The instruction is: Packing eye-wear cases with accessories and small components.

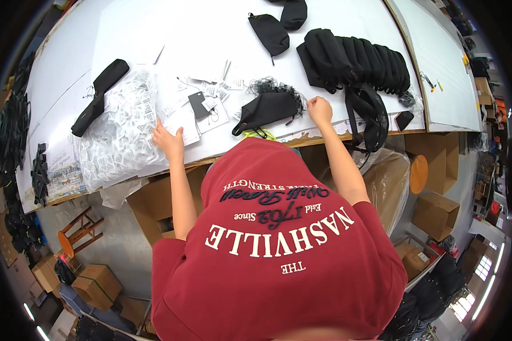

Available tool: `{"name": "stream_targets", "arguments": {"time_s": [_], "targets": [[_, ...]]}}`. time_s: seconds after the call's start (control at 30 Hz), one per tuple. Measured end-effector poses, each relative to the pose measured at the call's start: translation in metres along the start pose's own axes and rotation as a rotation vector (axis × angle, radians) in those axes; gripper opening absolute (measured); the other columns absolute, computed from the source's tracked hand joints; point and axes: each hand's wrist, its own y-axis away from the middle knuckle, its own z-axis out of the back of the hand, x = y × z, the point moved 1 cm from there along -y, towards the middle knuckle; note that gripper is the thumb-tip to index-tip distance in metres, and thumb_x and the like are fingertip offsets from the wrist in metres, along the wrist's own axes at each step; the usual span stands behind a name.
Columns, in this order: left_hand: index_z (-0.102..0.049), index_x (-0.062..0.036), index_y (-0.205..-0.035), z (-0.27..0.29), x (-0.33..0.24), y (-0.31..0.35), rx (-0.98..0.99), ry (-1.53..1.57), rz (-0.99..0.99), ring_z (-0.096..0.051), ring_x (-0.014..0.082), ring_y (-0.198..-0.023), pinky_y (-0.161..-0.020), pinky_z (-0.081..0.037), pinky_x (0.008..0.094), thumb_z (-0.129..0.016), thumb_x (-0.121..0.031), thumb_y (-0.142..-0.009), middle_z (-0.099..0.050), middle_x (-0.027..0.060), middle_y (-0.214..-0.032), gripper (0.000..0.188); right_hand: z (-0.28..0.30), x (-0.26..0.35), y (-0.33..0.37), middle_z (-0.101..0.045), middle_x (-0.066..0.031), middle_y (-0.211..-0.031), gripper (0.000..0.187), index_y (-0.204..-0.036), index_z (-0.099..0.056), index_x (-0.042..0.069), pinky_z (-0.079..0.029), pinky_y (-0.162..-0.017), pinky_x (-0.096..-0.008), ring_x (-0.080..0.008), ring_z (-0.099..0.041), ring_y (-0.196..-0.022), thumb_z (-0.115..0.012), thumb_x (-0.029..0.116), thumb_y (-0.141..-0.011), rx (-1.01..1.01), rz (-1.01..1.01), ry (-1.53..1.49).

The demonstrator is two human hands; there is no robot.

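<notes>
One black pouch (269,111) on the white table (210,34), directly before the person. Right hand (320,111) curled just beside its right end; cannot tell whether it grips anything. Left hand (169,141) spread, fingers apart, between a pile of small whitish packets (119,136) and white papers (183,126). Black cords (270,87) behind pouch; row of black bags (355,62) farther right.

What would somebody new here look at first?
Probably the big dark red shirt, bottom middle. Next, the pile of clear little packets on the white table's left, then the row of black pouches on its right. Between them lies a black pouch beside tangled strings.
</notes>
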Motion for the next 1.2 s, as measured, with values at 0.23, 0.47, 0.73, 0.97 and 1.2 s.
{"name": "stream_targets", "arguments": {"time_s": [0.23, 0.47, 0.73, 0.97, 1.2], "targets": [[-0.046, -0.0014, -0.117, -0.006, 0.009, 0.001, -0.073, 0.161, -0.031, -0.044, 0.0325, -0.106, -0.094, -0.031, 0.0412, -0.081, -0.017, -0.061, -0.052, 0.0149, -0.111, 0.068, 0.023, -0.045, 0.014, -0.068, -0.011, -0.084, 0.021, -0.084, -0.068, 0.01, -0.047, -0.077, -0.0398, -0.031, -0.063, -0.086, -0.065, 0.029, -0.077, -0.068, -0.312, -0.112], [-0.045, -0.0044, -0.111, 0.011, -0.011, -0.001, -0.034, 0.279, 0.092, -0.048, 0.0297, -0.096, -0.086, -0.037, 0.04, -0.074, -0.01, -0.069, -0.054, 0.014, -0.099, 0.052, 0.039, -0.086, 0.038, -0.066, -0.0135, -0.091, 0.02, -0.087, -0.065, 0.009, -0.046, -0.078, -0.0422, -0.0331, -0.061, -0.089, -0.064, 0.026, -0.077, -0.177, -0.53, -0.035], [-0.048, -0.0006, -0.107, 0.022, 0.005, -0.027, 0.18, 0.605, 0.253, -0.054, 0.0162, -0.088, -0.079, -0.042, 0.0274, -0.066, -0.018, -0.083, -0.058, 0.0091, -0.097, 0.034, 0.043, -0.054, 0.015, -0.057, -0.0131, -0.096, 0.024, -0.091, -0.058, 0.008, -0.045, -0.078, -0.0421, -0.0328, -0.058, -0.09, -0.068, 0.023, -0.076, -0.2, -0.221, 0.035], [-0.044, -0.0044, -0.115, 0.045, -0.041, -0.013, 0.247, 1.23, 0.372, -0.054, 0.0138, -0.087, -0.078, -0.043, 0.0249, -0.062, -0.016, -0.086, -0.058, 0.0072, -0.099, 0.036, 0.034, -0.073, -0.016, -0.064, -0.0177, -0.099, 0.031, -0.092, -0.067, 0.002, -0.047, -0.079, -0.044, -0.0342, -0.061, -0.095, -0.065, 0.03, -0.077, 0.062, -0.368, 0.093], [-0.042, -0.0094, -0.113, 0.084, -0.117, 0.015, 0.619, 1.125, 0.143, -0.049, 0.0087, -0.078, -0.069, -0.041, 0.0222, -0.071, -0.016, -0.079, -0.054, 0.003, -0.091, 0.045, 0.097, -0.031, -0.004, -0.068, -0.0091, -0.079, 0.02, -0.085, -0.066, -0.003, -0.047, -0.053, -0.0229, -0.0131, -0.06, -0.057, -0.063, 0.017, -0.083, -0.226, -0.286, -1.072]]}}
